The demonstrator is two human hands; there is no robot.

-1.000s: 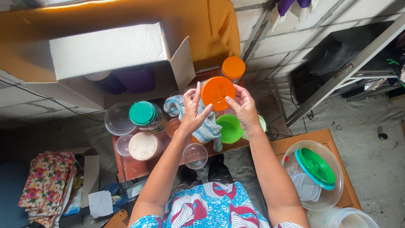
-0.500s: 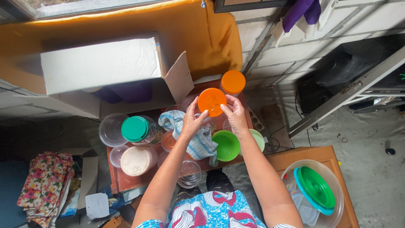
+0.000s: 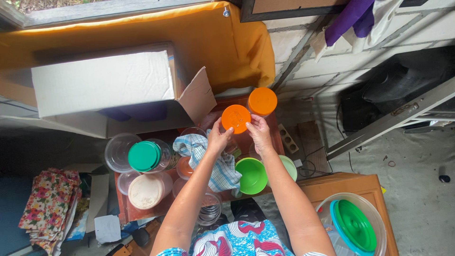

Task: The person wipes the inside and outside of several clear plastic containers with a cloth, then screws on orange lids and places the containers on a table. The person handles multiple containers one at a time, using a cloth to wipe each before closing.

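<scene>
Both hands meet over the far edge of the small brown worktop (image 3: 142, 213), gripping one round orange lid (image 3: 235, 118) from opposite sides. The left hand (image 3: 219, 140) pinches its near-left rim with thumb and fingertips; the right hand (image 3: 259, 134) closes on its right rim. Held this way the lid stays level, and it seems to sit on a clear container, though the hands hide most of that. The lid lies just beyond both palms, at the fingertips.

A second jar with an orange lid (image 3: 262, 101) stands just beside it at the far right corner. A blue checked cloth (image 3: 208, 159) lies under the left wrist, within easy reach. A green bowl (image 3: 251, 175) sits beneath the right forearm, near the worktop's near edge, and a green-lidded jar (image 3: 145, 156) stands towards the left edge.
</scene>
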